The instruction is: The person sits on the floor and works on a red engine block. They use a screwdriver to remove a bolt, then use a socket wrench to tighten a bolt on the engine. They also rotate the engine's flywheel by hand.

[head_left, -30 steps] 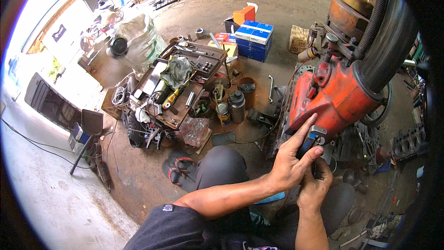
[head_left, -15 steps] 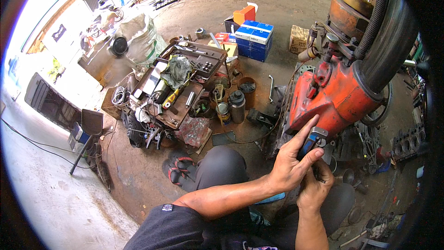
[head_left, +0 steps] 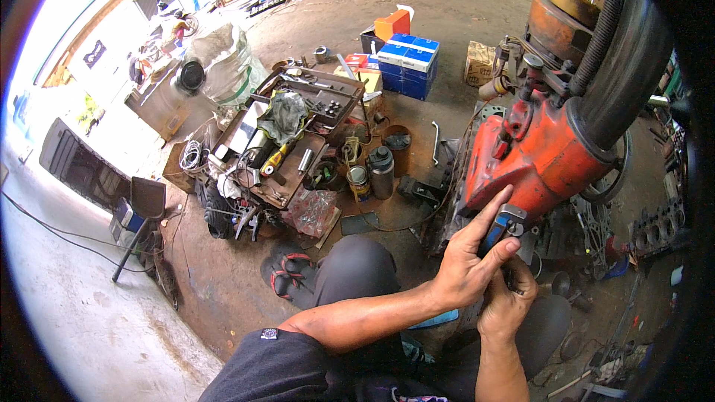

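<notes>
My left hand (head_left: 469, 264) is wrapped round a dark hand tool (head_left: 494, 232) with a blue stripe and a squared metal end. Its index finger stretches along the tool toward the red machine housing (head_left: 521, 164). The tool's exact kind cannot be made out. Close below, my right hand (head_left: 510, 305) has its fingers curled in next to the tool's lower part. Whatever those fingers hold is hidden. The tool's metal end shows in front of the red housing; whether they touch cannot be told.
Left of my knee, a metal tool tray (head_left: 342, 100) holds several tools, a yellow-black tool (head_left: 275, 158) among them. A grey flask (head_left: 381, 171) and a rusty can (head_left: 398, 145) stand beside it. Beyond sits a blue box (head_left: 408, 67). An engine block (head_left: 659, 227) lies far right.
</notes>
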### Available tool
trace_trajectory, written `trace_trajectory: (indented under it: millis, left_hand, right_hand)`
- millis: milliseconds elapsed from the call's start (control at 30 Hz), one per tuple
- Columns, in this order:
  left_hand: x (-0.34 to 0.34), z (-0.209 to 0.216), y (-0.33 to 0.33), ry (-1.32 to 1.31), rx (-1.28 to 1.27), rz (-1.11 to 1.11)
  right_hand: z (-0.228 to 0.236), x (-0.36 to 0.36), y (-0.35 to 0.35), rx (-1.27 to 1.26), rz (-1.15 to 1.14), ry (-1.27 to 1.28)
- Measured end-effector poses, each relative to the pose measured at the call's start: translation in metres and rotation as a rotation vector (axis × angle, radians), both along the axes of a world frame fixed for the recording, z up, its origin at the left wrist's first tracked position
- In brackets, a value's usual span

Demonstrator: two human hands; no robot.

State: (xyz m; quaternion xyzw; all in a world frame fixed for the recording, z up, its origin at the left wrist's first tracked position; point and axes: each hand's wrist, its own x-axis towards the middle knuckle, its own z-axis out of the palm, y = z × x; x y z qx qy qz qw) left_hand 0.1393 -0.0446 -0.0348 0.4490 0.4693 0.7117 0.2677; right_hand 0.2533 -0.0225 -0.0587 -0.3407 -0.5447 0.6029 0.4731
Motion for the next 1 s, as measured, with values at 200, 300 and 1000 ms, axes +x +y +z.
trace_trajectory:
  millis: [200, 300, 1000]
  left_hand:
    - [0.002, -0.001, 0.000, -0.071, -0.023, -0.035]
    - [-0.002, 0.002, 0.002, -0.009, 0.005, 0.013]
    - [-0.045, 0.012, 0.007, -0.155, 0.013, -0.273]
  right_hand:
    - [-0.002, -0.001, 0.001, 0.012, 0.003, 0.026]
    - [0.002, -0.004, 0.001, 0.070, -0.017, -0.025]
    - [0.025, 0.009, -0.015, 0.001, 0.260, 0.010]
